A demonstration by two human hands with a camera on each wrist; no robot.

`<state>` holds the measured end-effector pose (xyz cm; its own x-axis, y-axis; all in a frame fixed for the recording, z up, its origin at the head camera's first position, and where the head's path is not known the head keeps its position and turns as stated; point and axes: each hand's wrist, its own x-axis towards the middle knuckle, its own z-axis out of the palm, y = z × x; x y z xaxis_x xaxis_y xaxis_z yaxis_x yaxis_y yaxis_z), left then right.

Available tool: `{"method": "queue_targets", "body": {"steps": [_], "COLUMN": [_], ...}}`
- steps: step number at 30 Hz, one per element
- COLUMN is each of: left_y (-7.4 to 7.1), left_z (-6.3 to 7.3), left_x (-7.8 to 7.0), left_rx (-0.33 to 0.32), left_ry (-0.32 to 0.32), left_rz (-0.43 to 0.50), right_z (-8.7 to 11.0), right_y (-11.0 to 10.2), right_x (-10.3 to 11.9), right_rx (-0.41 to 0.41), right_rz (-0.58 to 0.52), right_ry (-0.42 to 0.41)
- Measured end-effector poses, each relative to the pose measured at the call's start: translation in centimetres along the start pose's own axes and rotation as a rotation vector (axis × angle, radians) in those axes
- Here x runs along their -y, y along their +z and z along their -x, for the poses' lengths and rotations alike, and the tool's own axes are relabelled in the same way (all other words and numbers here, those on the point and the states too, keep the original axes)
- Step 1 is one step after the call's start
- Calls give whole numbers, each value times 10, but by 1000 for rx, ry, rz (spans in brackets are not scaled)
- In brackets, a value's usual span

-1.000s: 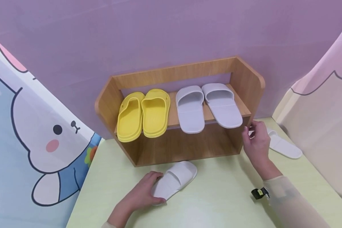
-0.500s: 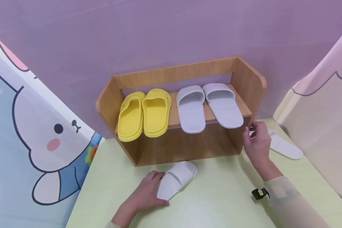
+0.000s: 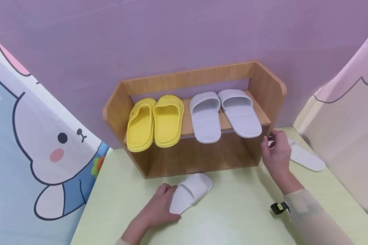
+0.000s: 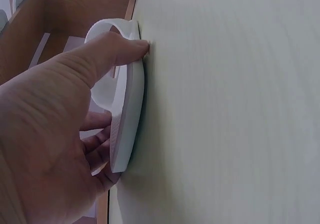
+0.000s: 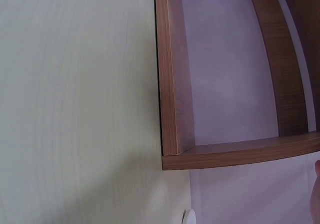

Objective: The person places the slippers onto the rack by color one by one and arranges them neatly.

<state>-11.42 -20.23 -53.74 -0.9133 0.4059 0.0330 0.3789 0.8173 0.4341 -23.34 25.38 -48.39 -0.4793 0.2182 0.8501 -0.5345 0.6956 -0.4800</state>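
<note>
Sitting toes-back at left on the upper tier of a wooden shoe rack (image 3: 188, 77), yellow clogs (image 3: 167, 127) face heel-out, presumably for easy reach; their heels overhang, the tier seeming shallower than the shoes. Below, my left hand (image 3: 157, 207) grips a white slide slipper (image 3: 194, 189) near its heel, thumb on one side and fingers on the other, perhaps to control its angle on the pale green surface (image 3: 230, 214) just before the rack. Lilac-grey slides (image 3: 207, 126) share the upper tier, also heel-out. My right hand (image 3: 277, 151) bends its fingers at the rack's right side panel, maybe to steady it; whether they grip, I cannot tell. Beyond lies another white slipper (image 3: 306, 158), partly hidden. Count: two clogs, two white slippers, two slides, one rack.
</note>
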Motion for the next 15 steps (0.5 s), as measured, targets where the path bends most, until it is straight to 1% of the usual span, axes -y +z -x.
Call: {"method": "queue_targets", "body": {"steps": [4,7,13,15], "left_y": [-1,-2,-8,-9], "left_z": [1,1,-2,-2], "left_x": [2,5,6,6], "left_rx": [7,-5,-69,-86], "left_ry": [-21,-30,25,29], "left_rz": [25,42,53,65], "right_z": [1,2,0,0], "right_y": [1,1,0,1], "right_x": [-1,-2,-2,-2], "right_rx": [2,2,-2,-2], "right_rz": [-2,2,4,1], "right_ry": [2,1,-3,-1]}}
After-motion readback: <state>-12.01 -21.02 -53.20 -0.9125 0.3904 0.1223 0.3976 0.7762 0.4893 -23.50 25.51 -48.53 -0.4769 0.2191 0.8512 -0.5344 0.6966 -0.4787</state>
